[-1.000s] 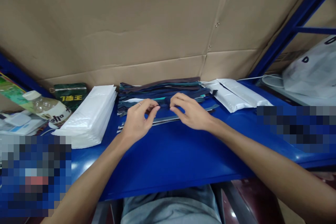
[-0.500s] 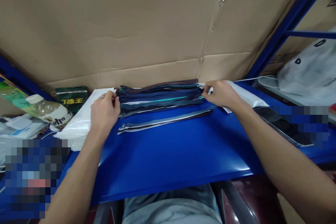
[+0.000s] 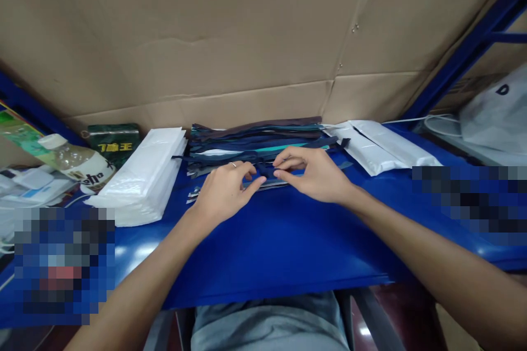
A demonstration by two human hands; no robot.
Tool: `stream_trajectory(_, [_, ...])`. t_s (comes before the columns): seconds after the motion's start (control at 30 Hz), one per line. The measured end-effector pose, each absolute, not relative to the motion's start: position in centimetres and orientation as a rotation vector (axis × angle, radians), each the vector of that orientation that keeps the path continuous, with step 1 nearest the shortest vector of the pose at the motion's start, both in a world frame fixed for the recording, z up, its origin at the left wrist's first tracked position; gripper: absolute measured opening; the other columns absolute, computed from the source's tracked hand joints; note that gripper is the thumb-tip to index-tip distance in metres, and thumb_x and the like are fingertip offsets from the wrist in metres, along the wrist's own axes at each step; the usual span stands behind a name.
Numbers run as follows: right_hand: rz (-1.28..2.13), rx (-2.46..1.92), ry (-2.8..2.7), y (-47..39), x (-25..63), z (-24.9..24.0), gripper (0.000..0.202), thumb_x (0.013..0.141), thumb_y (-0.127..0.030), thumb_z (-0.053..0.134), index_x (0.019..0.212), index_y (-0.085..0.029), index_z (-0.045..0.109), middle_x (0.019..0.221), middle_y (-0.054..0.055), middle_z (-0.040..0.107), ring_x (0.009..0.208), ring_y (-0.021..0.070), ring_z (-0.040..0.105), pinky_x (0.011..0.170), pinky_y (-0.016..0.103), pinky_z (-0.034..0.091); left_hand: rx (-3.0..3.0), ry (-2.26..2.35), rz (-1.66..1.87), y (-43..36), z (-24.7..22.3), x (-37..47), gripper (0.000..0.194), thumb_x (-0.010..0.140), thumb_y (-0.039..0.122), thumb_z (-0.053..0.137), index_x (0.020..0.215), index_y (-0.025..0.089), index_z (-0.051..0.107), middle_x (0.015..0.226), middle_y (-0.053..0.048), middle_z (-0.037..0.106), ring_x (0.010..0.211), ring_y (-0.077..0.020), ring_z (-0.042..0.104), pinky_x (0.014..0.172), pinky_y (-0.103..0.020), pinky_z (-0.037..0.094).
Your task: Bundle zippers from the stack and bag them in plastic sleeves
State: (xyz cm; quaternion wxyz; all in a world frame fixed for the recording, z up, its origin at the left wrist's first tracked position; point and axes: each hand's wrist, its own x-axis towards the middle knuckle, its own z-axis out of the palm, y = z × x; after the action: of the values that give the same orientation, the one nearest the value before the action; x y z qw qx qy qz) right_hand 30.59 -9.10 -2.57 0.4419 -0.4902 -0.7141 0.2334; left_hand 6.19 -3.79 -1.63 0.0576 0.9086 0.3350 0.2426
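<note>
Both hands pinch the same dark blue zipper strip (image 3: 263, 158) near its middle: left hand (image 3: 224, 192) with thumb and forefinger closed on it, a ring showing on one finger; right hand (image 3: 317, 175) likewise pinched shut, fingertips almost meeting the left's. The strip runs left to right across the front of the pile of zippers (image 3: 255, 137), which lies stacked flat in dark blues, teal and brown against the cardboard wall (image 3: 230, 38). A few loose strips (image 3: 272, 184) lie just in front of the pile, partly under the hands. Left of the pile, touching or just beside it, a stack of white plastic bags (image 3: 142, 175); further left a bottle (image 3: 78, 167) lying tilted and a green packet (image 3: 111, 142). Right of the pile, more white bags (image 3: 376, 148), close to the strip's right end. The blue table (image 3: 280, 247) is bare between the hands and its near edge. At far right a blue frame post (image 3: 465, 55) slants up, well apart from the hands.
</note>
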Motion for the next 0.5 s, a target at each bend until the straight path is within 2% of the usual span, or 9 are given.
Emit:
stream_trajectory(0.13, [0.591,-1.172,-1.781,-9.6,29.4,-2.6,0.013,0.093,-0.032,0.074,0.104,-0.025,0.072,0.104,0.004,0.080,0.099,0.0257,0.080,0.085,0.035,0.064,2.834,0.944,0.638,-3.7,-2.1,6.2,0.018,0.105,0.035,0.059,0.106,0.024,0.073,0.100,-0.006,0.078,0.085,-0.0235,0.075,0.075,-0.035,0.054])
stream_trajectory(0.23, [0.561,-1.170,-1.785,-9.5,29.6,-2.7,0.013,0.093,-0.033,0.073,0.104,-0.025,0.072,0.105,0.003,0.080,0.098,0.0258,0.080,0.084,0.036,0.064,2.858,0.892,0.658,-3.7,-1.8,6.0,0.020,0.106,0.032,0.054,0.108,0.025,0.073,0.100,-0.005,0.077,0.088,-0.0233,0.075,0.079,-0.035,0.054])
stream_trajectory(0.4, [0.560,-1.212,-1.766,-9.3,30.1,-2.2,0.014,0.092,-0.034,0.074,0.104,-0.025,0.073,0.103,0.005,0.081,0.096,0.0271,0.080,0.086,0.039,0.064,2.775,0.873,0.715,-3.9,-0.6,5.8,0.021,0.104,0.031,0.053,0.098,0.025,0.072,0.087,-0.002,0.073,0.072,-0.0183,0.066,0.069,-0.031,0.049])
stream_trajectory(0.5, [0.544,-1.285,-1.757,-9.2,31.4,-1.5,0.015,0.091,-0.035,0.075,0.103,-0.025,0.074,0.096,0.005,0.082,0.090,0.0277,0.080,0.077,0.038,0.063,2.717,0.976,0.764,-3.4,0.2,5.0,0.017,0.096,0.027,0.058,0.084,0.024,0.070,0.075,-0.001,0.069,0.065,-0.0172,0.060,0.063,-0.031,0.045])
